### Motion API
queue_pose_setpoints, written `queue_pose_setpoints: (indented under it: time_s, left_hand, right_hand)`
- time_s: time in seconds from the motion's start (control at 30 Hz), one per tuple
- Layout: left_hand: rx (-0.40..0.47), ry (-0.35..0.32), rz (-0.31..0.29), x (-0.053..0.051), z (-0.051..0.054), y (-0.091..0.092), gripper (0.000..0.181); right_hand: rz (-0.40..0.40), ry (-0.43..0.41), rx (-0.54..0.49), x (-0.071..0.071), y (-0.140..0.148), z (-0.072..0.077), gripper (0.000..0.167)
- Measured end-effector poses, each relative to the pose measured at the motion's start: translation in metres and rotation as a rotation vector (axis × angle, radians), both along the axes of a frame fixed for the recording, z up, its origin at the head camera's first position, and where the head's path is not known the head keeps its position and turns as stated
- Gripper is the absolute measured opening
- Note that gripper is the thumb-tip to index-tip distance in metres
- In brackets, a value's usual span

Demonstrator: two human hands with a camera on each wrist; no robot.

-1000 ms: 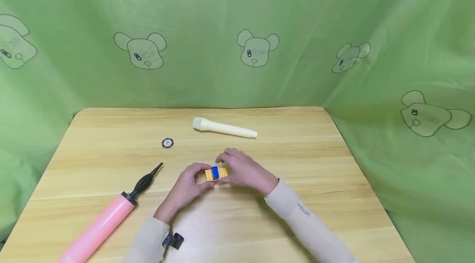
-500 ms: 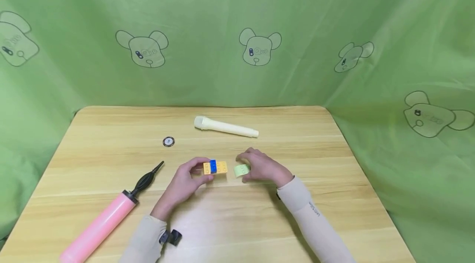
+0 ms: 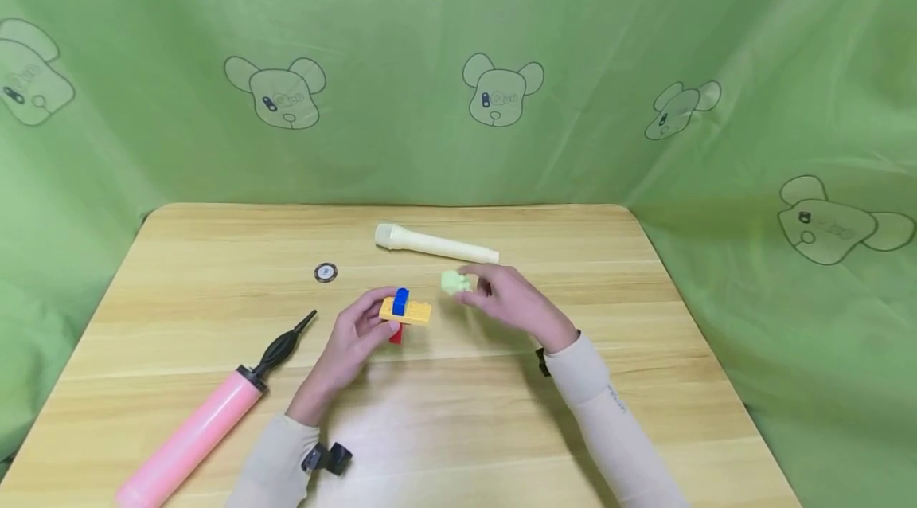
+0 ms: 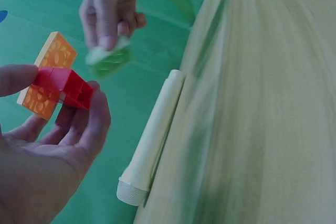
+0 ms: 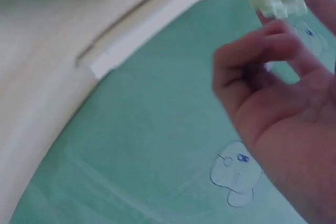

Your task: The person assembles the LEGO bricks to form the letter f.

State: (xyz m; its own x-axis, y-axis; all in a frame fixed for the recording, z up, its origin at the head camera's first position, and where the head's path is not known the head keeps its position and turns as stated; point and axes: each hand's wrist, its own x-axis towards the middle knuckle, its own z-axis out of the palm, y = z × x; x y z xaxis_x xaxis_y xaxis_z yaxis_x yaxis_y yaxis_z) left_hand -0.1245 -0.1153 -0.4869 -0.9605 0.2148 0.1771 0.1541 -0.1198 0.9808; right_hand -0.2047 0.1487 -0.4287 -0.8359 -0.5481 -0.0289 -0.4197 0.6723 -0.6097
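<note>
In the head view my left hand (image 3: 345, 349) pinches a small stack of building bricks above the table. A long yellow brick (image 3: 417, 312) has a blue brick (image 3: 400, 301) across its top and a red brick (image 3: 396, 336) below it. In the left wrist view, thumb and fingers grip the stack at the red brick (image 4: 58, 81), whose hollow underside shows. To the right, my right hand (image 3: 514, 301) pinches a pale green brick (image 3: 453, 282) by its edges. The green brick (image 4: 107, 60) is apart from the stack, with its studs tilted sideways.
A cream microphone (image 3: 437, 245) lies behind the hands. A round chip (image 3: 325, 273) is on the table (image 3: 587, 253) to the left. At front left lies a pink hand pump (image 3: 197, 436) with a black nozzle. Green curtains (image 3: 387, 142) stand around the table.
The green brick has come away from the stack, lifted and turned in my right hand, which moved right, then up. My left hand has raised and tilted the stack, bringing the red brick into view.
</note>
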Motion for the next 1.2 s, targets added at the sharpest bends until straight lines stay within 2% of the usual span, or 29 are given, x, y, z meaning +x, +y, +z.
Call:
queue_pose_setpoints:
  time_s: [0.17, 0.27, 0.37, 0.47, 0.57, 0.63, 0.7, 0.83, 1.07, 1.2]
  left_hand:
    - [0.044, 0.001, -0.025, 0.000, 0.003, -0.001, 0.050]
    - [0.093, -0.037, -0.053, 0.001, 0.003, -0.001, 0.051]
    - [0.137, -0.092, -0.059, 0.002, 0.006, 0.000, 0.051]
    - [0.139, -0.130, -0.024, 0.002, 0.008, 0.002, 0.046]
    - [0.069, -0.123, 0.037, 0.001, 0.010, 0.004, 0.040]
    - [0.014, -0.095, 0.063, 0.001, 0.011, 0.005, 0.038]
    - [-0.015, -0.059, 0.066, 0.001, 0.012, 0.006, 0.038]
    - [0.012, -0.011, 0.034, 0.003, 0.014, 0.007, 0.041]
    - [0.037, 0.036, 0.025, 0.006, 0.019, 0.008, 0.038]
    - [0.036, 0.041, 0.030, 0.007, 0.021, 0.009, 0.038]
  right_hand:
    - [0.025, -0.204, -0.292, 0.001, -0.001, 0.009, 0.047]
    - [0.069, -0.326, -0.458, 0.003, -0.001, 0.008, 0.047]
    - [0.126, -0.397, -0.577, 0.004, -0.002, 0.006, 0.047]
    - [0.180, -0.452, -0.659, 0.004, -0.002, 0.004, 0.047]
    - [0.238, -0.462, -0.687, 0.005, -0.002, 0.005, 0.042]
    - [0.246, -0.430, -0.664, 0.007, -0.002, 0.007, 0.038]
    - [0.228, -0.362, -0.616, 0.007, -0.004, 0.010, 0.030]
    - [0.155, -0.225, -0.476, 0.011, -0.012, 0.019, 0.019]
    - [0.184, -0.078, -0.350, 0.027, -0.026, 0.040, 0.045]
    - [0.205, 0.013, -0.313, 0.034, -0.032, 0.046, 0.044]
